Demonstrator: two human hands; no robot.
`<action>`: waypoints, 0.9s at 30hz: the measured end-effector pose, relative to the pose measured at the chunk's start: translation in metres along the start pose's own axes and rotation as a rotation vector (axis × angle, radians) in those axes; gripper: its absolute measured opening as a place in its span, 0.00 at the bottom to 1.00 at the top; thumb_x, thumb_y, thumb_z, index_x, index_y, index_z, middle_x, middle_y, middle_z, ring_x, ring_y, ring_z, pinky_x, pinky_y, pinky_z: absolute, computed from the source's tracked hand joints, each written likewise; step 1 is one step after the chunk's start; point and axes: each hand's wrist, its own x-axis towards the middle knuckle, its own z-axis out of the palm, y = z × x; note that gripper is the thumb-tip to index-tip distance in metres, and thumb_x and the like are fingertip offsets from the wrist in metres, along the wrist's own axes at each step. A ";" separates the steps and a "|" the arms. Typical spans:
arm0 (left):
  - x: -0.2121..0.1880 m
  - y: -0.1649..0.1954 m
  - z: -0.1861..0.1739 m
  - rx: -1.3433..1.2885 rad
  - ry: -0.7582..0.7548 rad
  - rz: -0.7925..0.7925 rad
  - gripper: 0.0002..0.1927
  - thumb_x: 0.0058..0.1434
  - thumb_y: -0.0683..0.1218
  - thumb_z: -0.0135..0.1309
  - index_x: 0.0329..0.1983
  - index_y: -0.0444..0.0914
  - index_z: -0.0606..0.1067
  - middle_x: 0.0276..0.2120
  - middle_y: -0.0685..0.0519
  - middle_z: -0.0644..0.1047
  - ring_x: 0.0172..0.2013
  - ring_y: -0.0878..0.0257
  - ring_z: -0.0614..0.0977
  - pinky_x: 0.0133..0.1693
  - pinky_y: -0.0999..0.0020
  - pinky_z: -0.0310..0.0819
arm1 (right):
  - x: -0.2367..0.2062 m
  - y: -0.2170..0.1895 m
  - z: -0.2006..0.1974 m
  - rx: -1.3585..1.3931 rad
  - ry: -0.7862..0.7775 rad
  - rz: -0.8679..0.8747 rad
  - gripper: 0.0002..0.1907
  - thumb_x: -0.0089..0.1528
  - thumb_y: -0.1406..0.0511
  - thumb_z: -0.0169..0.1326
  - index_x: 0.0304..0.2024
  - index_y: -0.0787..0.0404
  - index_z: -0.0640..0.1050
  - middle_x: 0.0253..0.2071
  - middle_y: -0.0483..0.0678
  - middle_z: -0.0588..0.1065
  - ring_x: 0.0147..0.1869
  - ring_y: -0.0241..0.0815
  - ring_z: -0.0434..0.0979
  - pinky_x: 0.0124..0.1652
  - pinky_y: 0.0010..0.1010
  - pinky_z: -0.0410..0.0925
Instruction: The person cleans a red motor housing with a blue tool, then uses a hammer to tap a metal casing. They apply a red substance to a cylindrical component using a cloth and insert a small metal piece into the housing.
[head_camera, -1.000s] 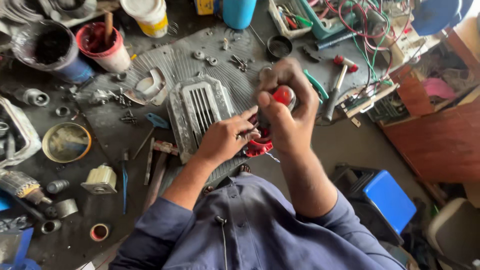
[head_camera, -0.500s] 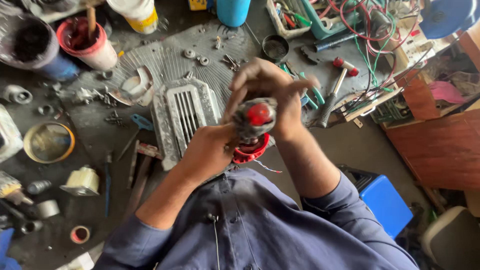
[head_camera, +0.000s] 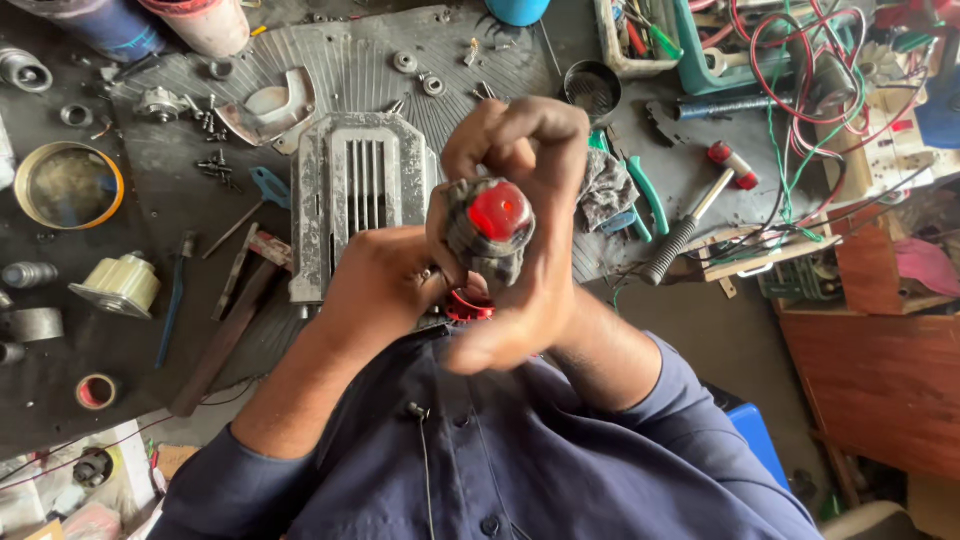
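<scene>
My right hand (head_camera: 530, 170) is wrapped around a grimy screwdriver handle with a red end cap (head_camera: 497, 225), held upright and pointing at the camera. My left hand (head_camera: 385, 285) grips something just below it, next to a small red ring-shaped part (head_camera: 468, 305) close to my chest. What the left fingers pinch is hidden by the handle. Behind both hands a dirty grey metal housing with slots (head_camera: 355, 200) lies on the bench.
The dark bench holds a blue-handled pliers (head_camera: 262, 190), a green-handled pliers (head_camera: 645, 190), a red-headed hammer (head_camera: 695, 220), a round tin (head_camera: 68, 185), a tape roll (head_camera: 95, 392), loose washers and screws, tangled wires (head_camera: 800, 60) and a wooden block (head_camera: 880, 370) at right.
Both hands rose nearer the camera and closer to my chest. The red-capped handle tilted up to face the camera, and the view shifted right over the bench.
</scene>
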 end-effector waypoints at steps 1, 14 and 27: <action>0.000 0.000 -0.002 -0.007 -0.011 0.010 0.05 0.56 0.46 0.64 0.32 0.43 0.78 0.30 0.51 0.81 0.33 0.52 0.85 0.33 0.59 0.76 | 0.001 0.003 -0.003 -0.040 0.007 0.031 0.54 0.43 0.45 0.78 0.54 0.57 0.56 0.45 0.52 0.63 0.37 0.36 0.66 0.26 0.22 0.68; -0.010 -0.019 0.001 0.041 -0.203 0.044 0.08 0.60 0.42 0.58 0.39 0.32 0.76 0.33 0.40 0.79 0.37 0.39 0.82 0.36 0.48 0.75 | 0.024 0.012 -0.041 0.095 -0.431 0.078 0.30 0.61 0.51 0.67 0.50 0.61 0.68 0.41 0.50 0.74 0.49 0.39 0.74 0.50 0.32 0.69; 0.012 0.007 0.002 0.200 -0.136 -0.046 0.12 0.53 0.49 0.66 0.36 0.39 0.78 0.27 0.47 0.80 0.31 0.47 0.84 0.33 0.54 0.76 | -0.025 -0.024 0.008 -0.273 -0.058 0.069 0.48 0.56 0.51 0.75 0.64 0.61 0.58 0.55 0.49 0.64 0.58 0.37 0.67 0.55 0.28 0.64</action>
